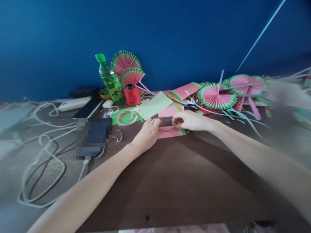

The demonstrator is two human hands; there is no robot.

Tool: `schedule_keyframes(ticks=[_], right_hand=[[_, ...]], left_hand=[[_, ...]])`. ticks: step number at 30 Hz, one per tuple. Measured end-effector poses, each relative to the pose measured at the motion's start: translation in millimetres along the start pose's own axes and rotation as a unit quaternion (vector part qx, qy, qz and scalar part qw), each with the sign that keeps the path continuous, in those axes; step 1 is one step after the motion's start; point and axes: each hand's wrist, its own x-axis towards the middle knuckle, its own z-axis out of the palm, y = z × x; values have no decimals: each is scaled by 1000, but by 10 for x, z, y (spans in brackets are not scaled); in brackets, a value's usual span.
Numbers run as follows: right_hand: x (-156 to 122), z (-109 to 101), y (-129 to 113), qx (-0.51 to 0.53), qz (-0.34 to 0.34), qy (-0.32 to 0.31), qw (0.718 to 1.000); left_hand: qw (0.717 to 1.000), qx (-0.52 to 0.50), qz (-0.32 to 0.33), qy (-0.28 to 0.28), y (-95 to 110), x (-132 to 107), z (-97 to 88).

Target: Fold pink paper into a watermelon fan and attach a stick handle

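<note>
A folded pink paper strip with a green edge (171, 132) lies on the dark wooden table (184, 181). My left hand (147, 134) presses on its left end with fingers curled. At its right end my right hand (190, 121) pinches the paper, fingers bent. Just beyond my hands lie a pale green sheet (154, 105), pink sheets and black-handled scissors (188, 105).
Against the blue wall stand a green bottle (109, 79), a red thread spool (132, 94) and pink-green paper fans (127, 66). More fans (216, 95) and paper strips lie at the right. A tape ring (126, 118), a blurred-out phone (93, 137) and white cables (41, 152) lie at the left.
</note>
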Motion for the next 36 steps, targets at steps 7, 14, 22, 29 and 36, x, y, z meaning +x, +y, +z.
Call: schedule_keyframes(ticks=[7,14,22,29,36], right_hand=[[-39,-91,-12,84,-9,-32,996],[-53,-99,-73,42,-51,40,997],[-54,-98,-150,-152,-156,187,958],[-39,64,-123,-212,-154,64,963],[-26,24,-41,-77,-98,-6,992]], left_hand=[[999,36,0,30,-5,8,-65],[999,39,7,30,3,38,-133],[999,-5,-29,41,-142,106,-358],[994,38,-18,-105,-127,28,-362],[987,-25,-45,-150,-211,42,-398]])
